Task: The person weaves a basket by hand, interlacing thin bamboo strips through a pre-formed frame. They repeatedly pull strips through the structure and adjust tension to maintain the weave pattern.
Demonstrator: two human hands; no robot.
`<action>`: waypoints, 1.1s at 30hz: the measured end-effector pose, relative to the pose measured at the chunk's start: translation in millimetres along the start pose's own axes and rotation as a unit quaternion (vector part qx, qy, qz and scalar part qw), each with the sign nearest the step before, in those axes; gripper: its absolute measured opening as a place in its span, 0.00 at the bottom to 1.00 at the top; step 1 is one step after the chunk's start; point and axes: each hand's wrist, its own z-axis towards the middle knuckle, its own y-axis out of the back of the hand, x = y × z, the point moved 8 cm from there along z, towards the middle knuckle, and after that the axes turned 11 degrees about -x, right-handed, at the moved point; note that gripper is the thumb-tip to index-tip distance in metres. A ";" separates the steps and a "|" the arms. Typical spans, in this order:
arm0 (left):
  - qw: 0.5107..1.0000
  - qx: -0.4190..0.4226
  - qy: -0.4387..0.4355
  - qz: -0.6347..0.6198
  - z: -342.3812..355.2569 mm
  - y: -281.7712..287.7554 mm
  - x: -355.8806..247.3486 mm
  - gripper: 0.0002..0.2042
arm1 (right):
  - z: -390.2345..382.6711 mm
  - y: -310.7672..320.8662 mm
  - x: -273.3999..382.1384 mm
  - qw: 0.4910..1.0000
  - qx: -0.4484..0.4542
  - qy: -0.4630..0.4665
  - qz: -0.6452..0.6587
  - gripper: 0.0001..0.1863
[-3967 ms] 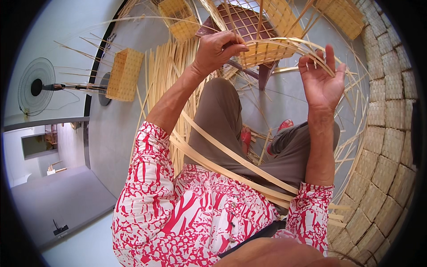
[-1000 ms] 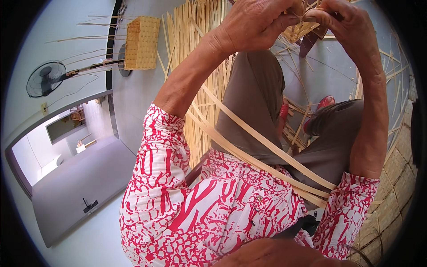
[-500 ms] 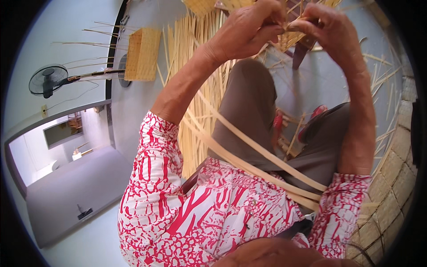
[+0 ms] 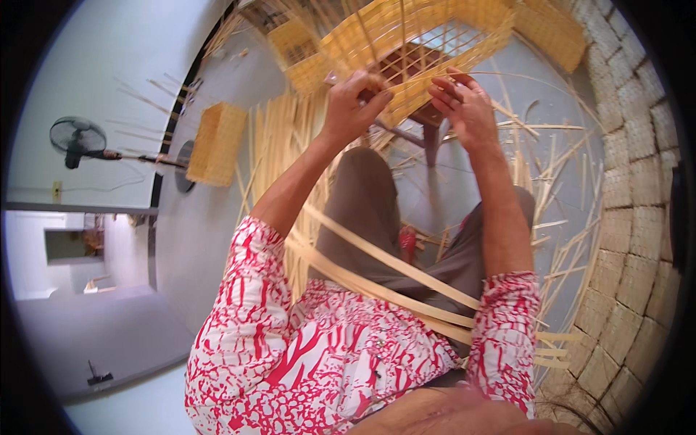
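A partly woven bamboo basket [image 4: 417,32], with long upright strips, lies over a dark wooden stool [image 4: 431,152]. At its near edge my left hand [image 4: 355,105] is closed in a pinch on a thin bamboo strip [image 4: 406,85]. A short way to the right, my right hand [image 4: 464,109] has bent, separated fingers touching that edge, not wrapped round anything I can make out. Flat pale strips [image 4: 384,257] cross my lap.
Finished-looking woven pieces sit at upper left [image 4: 293,51], upper right [image 4: 551,32] and left [image 4: 214,141]. Loose strips [image 4: 268,170] cover floor beside my leg. A standing fan [image 4: 76,141] is at left, a wall of stacked woven squares [image 4: 623,239] at right.
Since half a second ago my hands have moved apart, the right one loosening its pinch. The view has shifted, showing more of the basket and the pieces behind it.
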 end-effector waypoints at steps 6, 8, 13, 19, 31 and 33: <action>0.999 -0.032 0.016 -0.031 -6.3 -3.9 -6.3 0.07 | 16.0 6.2 -3.8 0.971 0.007 -0.082 0.225 0.08; 0.996 -0.043 0.041 -0.066 -5.0 -9.7 -2.5 0.08 | 16.8 -12.2 4.0 0.963 0.141 -0.119 0.197 0.13; 0.994 -0.014 0.045 -0.102 -3.0 -18.0 -7.2 0.09 | -43.0 -69.4 44.9 0.940 0.285 0.096 -0.163 0.20; 0.993 -0.037 -0.019 -0.108 -8.9 -14.1 -3.6 0.08 | -61.4 -76.8 38.3 0.884 0.357 0.157 -0.257 0.21; 0.988 -0.078 -0.079 -0.108 -8.3 -15.3 -8.6 0.09 | -43.9 -54.9 53.0 0.913 0.079 0.302 -0.264 0.16; 0.985 -0.118 -0.104 -0.068 -12.7 -9.6 -4.8 0.09 | -33.0 -50.3 55.7 0.900 0.103 0.312 -0.286 0.16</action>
